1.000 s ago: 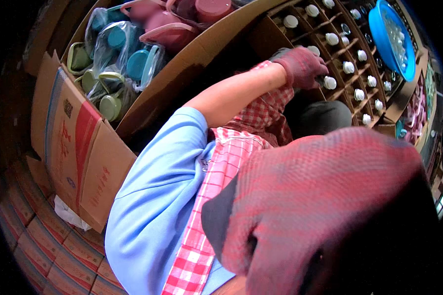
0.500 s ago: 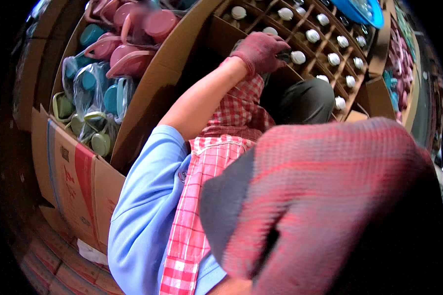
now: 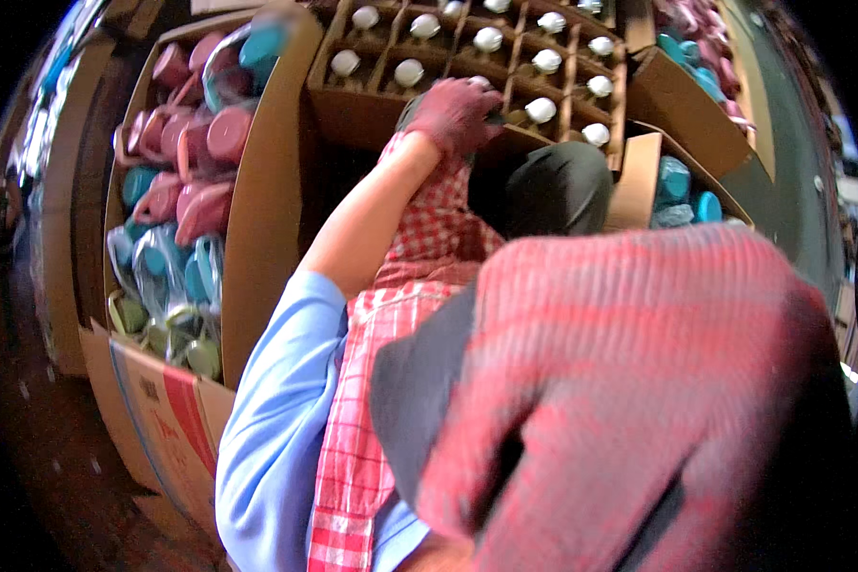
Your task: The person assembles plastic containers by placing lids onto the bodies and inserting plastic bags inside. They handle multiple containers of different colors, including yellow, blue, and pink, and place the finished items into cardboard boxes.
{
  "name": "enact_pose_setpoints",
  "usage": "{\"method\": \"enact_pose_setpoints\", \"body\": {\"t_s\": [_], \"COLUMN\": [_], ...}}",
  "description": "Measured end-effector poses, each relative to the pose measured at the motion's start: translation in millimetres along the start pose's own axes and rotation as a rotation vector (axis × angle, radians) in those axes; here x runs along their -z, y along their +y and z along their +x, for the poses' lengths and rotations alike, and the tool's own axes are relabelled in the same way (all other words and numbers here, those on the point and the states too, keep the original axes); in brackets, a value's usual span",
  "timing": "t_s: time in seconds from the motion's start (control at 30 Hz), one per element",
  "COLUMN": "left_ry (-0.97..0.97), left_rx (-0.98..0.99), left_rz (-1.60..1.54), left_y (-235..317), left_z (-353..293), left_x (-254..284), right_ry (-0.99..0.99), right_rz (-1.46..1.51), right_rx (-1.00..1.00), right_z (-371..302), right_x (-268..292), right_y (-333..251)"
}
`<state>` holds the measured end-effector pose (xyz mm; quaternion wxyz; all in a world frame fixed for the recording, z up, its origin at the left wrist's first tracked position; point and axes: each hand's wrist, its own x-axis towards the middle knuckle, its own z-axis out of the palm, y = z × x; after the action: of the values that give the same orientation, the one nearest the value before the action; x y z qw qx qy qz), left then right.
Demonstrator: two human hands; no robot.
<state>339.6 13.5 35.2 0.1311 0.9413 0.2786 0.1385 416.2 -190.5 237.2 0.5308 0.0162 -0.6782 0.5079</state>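
My left hand [image 3: 458, 116], in a red knitted glove with dark-coated fingertips, rests over my bent left knee at the near edge of a divided carton [image 3: 353, 103]. Its fingers lie loosely bent, and no held object shows. Bottles with white caps [image 3: 408, 72] stand in the carton's cells, one cap partly behind that hand. Very close up, my right hand [image 3: 620, 381] in a matching red and grey glove fills the lower right. Its fingertips run out of sight, so whether it grips anything is hidden.
At left, a tall open carton [image 3: 267, 200] holds pink, teal and green plastic cups [image 3: 229, 133], some in clear bags. Another open carton [image 3: 639, 181] with teal items stands right of my knee. More pink and teal goods [image 3: 701, 57] fill a box at far right.
The view has swung, so the cartons appear shifted and straighter, and the blue basin has left the frame. My left hand stays on the knee; my right stays raised close up.
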Motion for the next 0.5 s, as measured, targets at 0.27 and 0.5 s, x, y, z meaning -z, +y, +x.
{"method": "enact_pose_setpoints", "body": {"t_s": [0.27, 0.5], "left_ry": [-0.01, -0.046], "left_rx": [0.057, 0.083], "left_rz": [-0.011, -0.059], "left_y": [-3.4, 3.0], "left_z": [-5.0, -3.0], "left_x": [0.9, 11.0], "right_ry": [-0.1, -0.097], "right_rz": [-0.071, -0.045], "right_rx": [0.148, 0.279], "right_z": [38.0, 58.1], "right_x": [15.9, 19.4], "right_y": [-25.5, -34.2]}}
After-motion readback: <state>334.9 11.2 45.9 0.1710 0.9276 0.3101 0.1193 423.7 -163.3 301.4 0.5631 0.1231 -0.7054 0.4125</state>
